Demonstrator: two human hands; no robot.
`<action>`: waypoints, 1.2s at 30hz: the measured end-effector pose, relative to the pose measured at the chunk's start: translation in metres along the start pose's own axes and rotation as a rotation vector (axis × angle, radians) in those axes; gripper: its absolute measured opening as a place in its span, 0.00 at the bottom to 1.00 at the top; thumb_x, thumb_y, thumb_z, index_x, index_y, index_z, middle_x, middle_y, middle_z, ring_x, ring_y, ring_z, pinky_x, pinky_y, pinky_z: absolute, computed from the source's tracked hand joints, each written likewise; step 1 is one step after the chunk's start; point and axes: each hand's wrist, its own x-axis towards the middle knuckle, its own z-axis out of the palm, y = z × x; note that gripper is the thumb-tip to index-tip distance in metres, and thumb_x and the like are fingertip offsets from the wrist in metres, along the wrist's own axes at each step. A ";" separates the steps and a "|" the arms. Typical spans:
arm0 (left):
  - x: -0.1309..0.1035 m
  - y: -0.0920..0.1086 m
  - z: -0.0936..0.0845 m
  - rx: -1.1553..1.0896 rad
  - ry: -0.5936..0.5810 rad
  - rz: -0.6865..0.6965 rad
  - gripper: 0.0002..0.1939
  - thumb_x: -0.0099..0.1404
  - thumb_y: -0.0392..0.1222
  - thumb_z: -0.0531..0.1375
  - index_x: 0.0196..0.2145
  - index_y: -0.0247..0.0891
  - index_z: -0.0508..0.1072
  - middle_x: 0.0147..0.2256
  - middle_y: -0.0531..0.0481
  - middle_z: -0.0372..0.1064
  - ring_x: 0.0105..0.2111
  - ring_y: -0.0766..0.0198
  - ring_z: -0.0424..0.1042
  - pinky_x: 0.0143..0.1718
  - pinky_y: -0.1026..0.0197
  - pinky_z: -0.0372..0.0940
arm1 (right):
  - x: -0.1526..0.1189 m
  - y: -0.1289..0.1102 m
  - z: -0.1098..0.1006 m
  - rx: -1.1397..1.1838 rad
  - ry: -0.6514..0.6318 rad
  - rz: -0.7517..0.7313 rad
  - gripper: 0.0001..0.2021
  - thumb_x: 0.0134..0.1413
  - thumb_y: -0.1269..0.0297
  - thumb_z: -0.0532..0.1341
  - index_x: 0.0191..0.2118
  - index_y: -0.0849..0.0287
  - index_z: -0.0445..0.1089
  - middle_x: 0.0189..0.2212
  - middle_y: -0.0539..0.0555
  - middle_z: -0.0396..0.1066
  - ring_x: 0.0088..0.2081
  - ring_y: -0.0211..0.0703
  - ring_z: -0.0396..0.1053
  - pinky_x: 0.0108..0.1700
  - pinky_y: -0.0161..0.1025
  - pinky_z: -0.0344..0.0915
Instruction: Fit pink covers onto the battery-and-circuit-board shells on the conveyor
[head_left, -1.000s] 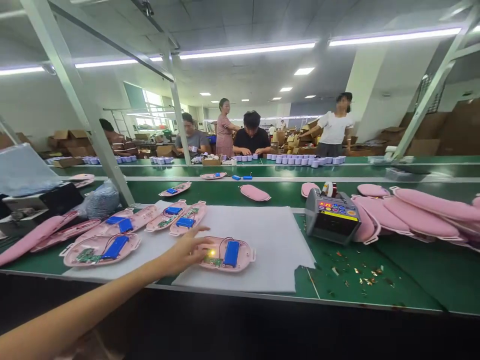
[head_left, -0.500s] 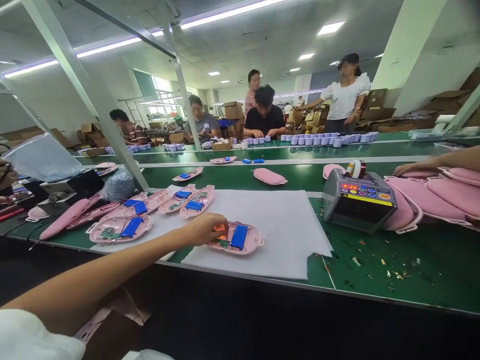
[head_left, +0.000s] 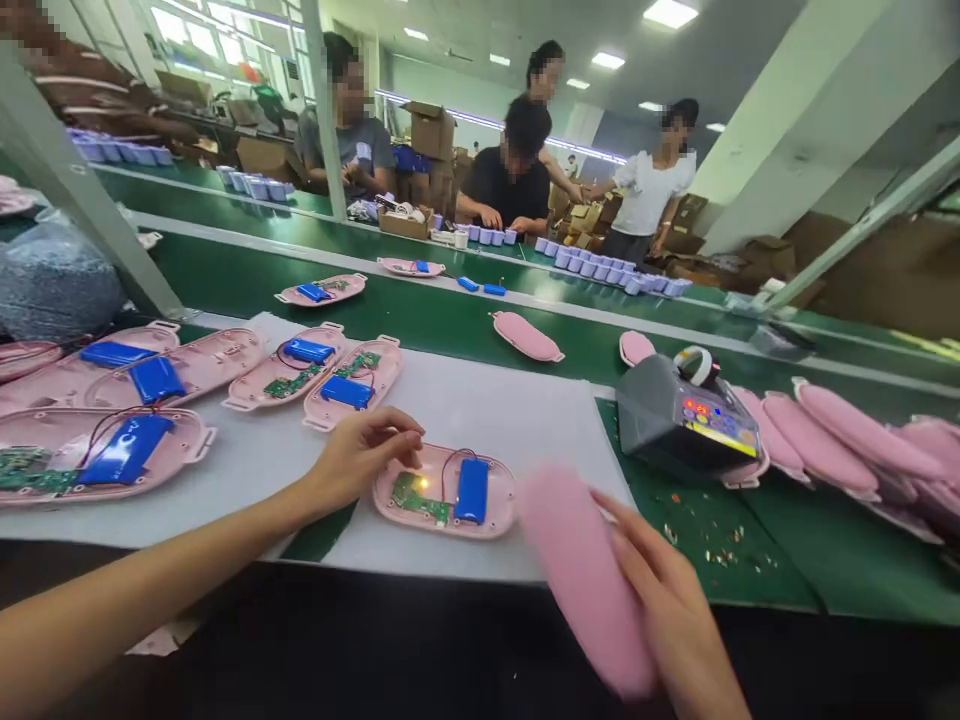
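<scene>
In front of me a pink housing half point(head_left: 491, 508) lies open side up. It contains a blue battery pack point(head_left: 471, 490), thin wires and a green circuit board point(head_left: 420, 505) with a small lit yellow light. My left hand point(head_left: 364, 455) is over its upper left edge, fingers loosely bent and apart, with nothing visible in them. Whether the fingertips touch the rim I cannot tell. My right hand point(head_left: 664, 590) grips a pink housing cover point(head_left: 585, 570) by its right side. The cover is tilted, blurred by motion, and held off the table at the right end of the open half.
Several pink halves with batteries point(head_left: 352, 390) lie to the left on a white sheet point(head_left: 495, 400). On the right are a grey tape dispenser point(head_left: 675, 420) and stacked pink covers point(head_left: 840, 440). Metallic scraps point(head_left: 724, 545) litter the green table. Co-workers point(head_left: 506, 180) sit and stand opposite.
My right hand has come from the pile at the right with a pink cover. My left hand has drawn back from the circuit board to the housing's upper left edge. The view has turned and tilted.
</scene>
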 end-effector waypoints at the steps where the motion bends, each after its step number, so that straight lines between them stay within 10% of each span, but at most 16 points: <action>1: -0.002 -0.001 -0.001 -0.028 0.006 -0.012 0.11 0.58 0.47 0.65 0.32 0.36 0.74 0.21 0.52 0.74 0.23 0.63 0.75 0.27 0.65 0.69 | 0.022 -0.012 0.013 -0.071 -0.088 -0.013 0.20 0.58 0.48 0.59 0.48 0.56 0.75 0.50 0.58 0.72 0.52 0.50 0.68 0.54 0.46 0.65; 6: -0.005 -0.010 -0.005 -0.187 0.040 -0.087 0.10 0.60 0.46 0.64 0.32 0.35 0.76 0.21 0.51 0.75 0.23 0.65 0.75 0.26 0.67 0.68 | 0.089 -0.048 0.078 -0.615 -0.443 -0.084 0.36 0.45 0.54 0.65 0.61 0.57 0.66 0.56 0.60 0.66 0.56 0.56 0.65 0.59 0.51 0.60; 10: -0.003 -0.012 -0.003 -0.322 0.040 -0.168 0.10 0.55 0.45 0.67 0.32 0.34 0.78 0.22 0.50 0.75 0.24 0.64 0.75 0.28 0.65 0.70 | 0.091 -0.049 0.060 -0.644 -0.615 -0.107 0.42 0.39 0.54 0.70 0.64 0.56 0.63 0.60 0.59 0.63 0.59 0.58 0.61 0.61 0.50 0.58; 14: -0.003 -0.008 -0.003 -0.381 0.056 -0.203 0.09 0.54 0.44 0.67 0.30 0.35 0.76 0.22 0.50 0.74 0.25 0.63 0.76 0.29 0.64 0.71 | 0.105 -0.060 0.028 -0.221 -0.364 0.040 0.23 0.45 0.48 0.65 0.42 0.60 0.76 0.40 0.57 0.75 0.39 0.49 0.71 0.41 0.41 0.68; 18: -0.007 -0.004 -0.005 -0.325 0.029 -0.156 0.09 0.60 0.45 0.64 0.32 0.36 0.73 0.24 0.50 0.74 0.27 0.62 0.76 0.30 0.63 0.72 | 0.096 -0.069 0.050 0.274 -0.028 0.061 0.22 0.36 0.55 0.71 0.39 0.61 0.73 0.35 0.54 0.74 0.33 0.42 0.70 0.33 0.35 0.66; 27: -0.016 0.003 -0.006 0.083 0.221 0.477 0.03 0.63 0.37 0.61 0.31 0.38 0.75 0.41 0.45 0.71 0.41 0.61 0.73 0.44 0.58 0.71 | 0.022 -0.075 0.157 0.635 0.113 0.100 0.32 0.41 0.61 0.72 0.55 0.59 0.67 0.48 0.58 0.72 0.46 0.48 0.72 0.43 0.43 0.73; 31: -0.012 0.003 -0.001 0.101 0.340 0.515 0.03 0.63 0.36 0.63 0.30 0.38 0.76 0.47 0.43 0.69 0.48 0.57 0.71 0.52 0.53 0.68 | -0.002 -0.084 0.182 0.723 0.059 0.068 0.34 0.48 0.62 0.69 0.62 0.56 0.61 0.53 0.58 0.70 0.50 0.47 0.71 0.50 0.46 0.73; 36: -0.013 0.001 0.005 -0.152 0.345 0.494 0.04 0.62 0.33 0.63 0.30 0.37 0.76 0.40 0.46 0.74 0.36 0.64 0.75 0.35 0.64 0.73 | -0.010 -0.085 0.192 0.790 0.053 0.061 0.38 0.48 0.62 0.69 0.65 0.54 0.57 0.55 0.57 0.68 0.51 0.47 0.71 0.53 0.46 0.72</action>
